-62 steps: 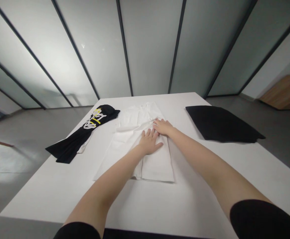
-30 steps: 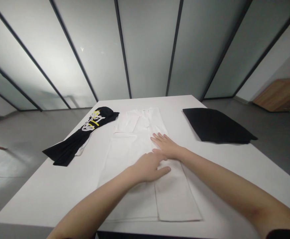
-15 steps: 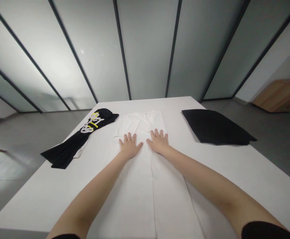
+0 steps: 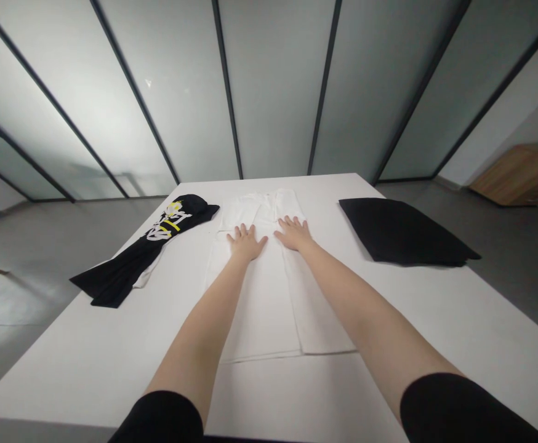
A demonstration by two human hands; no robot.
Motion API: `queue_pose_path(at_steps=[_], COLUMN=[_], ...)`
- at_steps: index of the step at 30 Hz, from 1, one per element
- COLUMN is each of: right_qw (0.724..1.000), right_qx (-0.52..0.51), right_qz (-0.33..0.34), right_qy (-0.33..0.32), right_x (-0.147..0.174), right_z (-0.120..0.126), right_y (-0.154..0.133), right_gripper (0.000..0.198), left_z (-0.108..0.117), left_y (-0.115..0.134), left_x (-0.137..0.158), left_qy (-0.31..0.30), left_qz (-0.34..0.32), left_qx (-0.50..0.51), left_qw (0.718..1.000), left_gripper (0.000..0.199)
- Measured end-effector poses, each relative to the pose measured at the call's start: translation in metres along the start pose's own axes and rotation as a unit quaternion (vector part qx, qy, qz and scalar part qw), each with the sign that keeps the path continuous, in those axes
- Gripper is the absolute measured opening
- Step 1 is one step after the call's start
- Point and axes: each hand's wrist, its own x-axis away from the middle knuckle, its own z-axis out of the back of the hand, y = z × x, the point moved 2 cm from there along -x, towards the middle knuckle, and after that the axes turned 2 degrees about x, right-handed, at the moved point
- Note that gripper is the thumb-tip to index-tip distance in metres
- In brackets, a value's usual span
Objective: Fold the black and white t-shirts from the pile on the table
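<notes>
A white garment (image 4: 269, 307) lies flat and long down the middle of the white table, its far part folded and slightly rumpled. Whether it is a shirt or trousers I cannot tell. My left hand (image 4: 247, 242) rests palm down on its left side, fingers spread. Beside it, on the garment's right part, my right hand (image 4: 295, 234) also lies flat with the fingers apart. The two thumbs point toward each other with a small gap between them. Neither hand grips the cloth.
On the left of the table (image 4: 158, 344) lies a bunched black garment (image 4: 130, 271) with a white and yellow print. A folded black cloth (image 4: 402, 232) lies at the right. Frosted glass panels (image 4: 273, 86) stand behind, and a wooden cabinet (image 4: 518, 175) is far right.
Both hands have moved away from me across the table, and the white garment has slid with them. Its near edge now shows on the tabletop. Both hands stay flat.
</notes>
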Motion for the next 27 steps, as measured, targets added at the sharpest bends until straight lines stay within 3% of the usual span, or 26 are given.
queue_pose_path(at_steps=[4, 8, 15, 21, 27], right_qw=[0.998, 0.998, 0.992, 0.996, 0.999], right_qx=[-0.043, -0.057, -0.045, -0.037, -0.026], right_qz=[0.016, 0.013, -0.105, -0.073, -0.023], right_qy=[0.038, 0.033, 0.047, 0.048, 0.03], right_x=[0.007, 0.013, 0.03, 0.055, 0.074], right_z=[0.003, 0.004, -0.016, -0.013, -0.008], right_y=[0.002, -0.003, -0.037, -0.048, -0.046], right_gripper=[0.055, 0.052, 0.057, 0.061, 0.058], left_z=[-0.002, -0.003, 0.0, 0.003, 0.014], left_y=[-0.004, -0.004, -0.004, -0.005, -0.02], left_x=[0.003, 0.003, 0.005, 0.016, 0.027], left_qy=[0.037, 0.049, 0.03, 0.036, -0.012], left_qz=[0.001, 0.018, 0.01, 0.006, 0.008], left_qx=[0.007, 0.017, -0.004, -0.01, -0.011], left_qw=[0.999, 0.998, 0.999, 0.999, 1.0], left_gripper=[0.082, 0.087, 0.08, 0.079, 0.08])
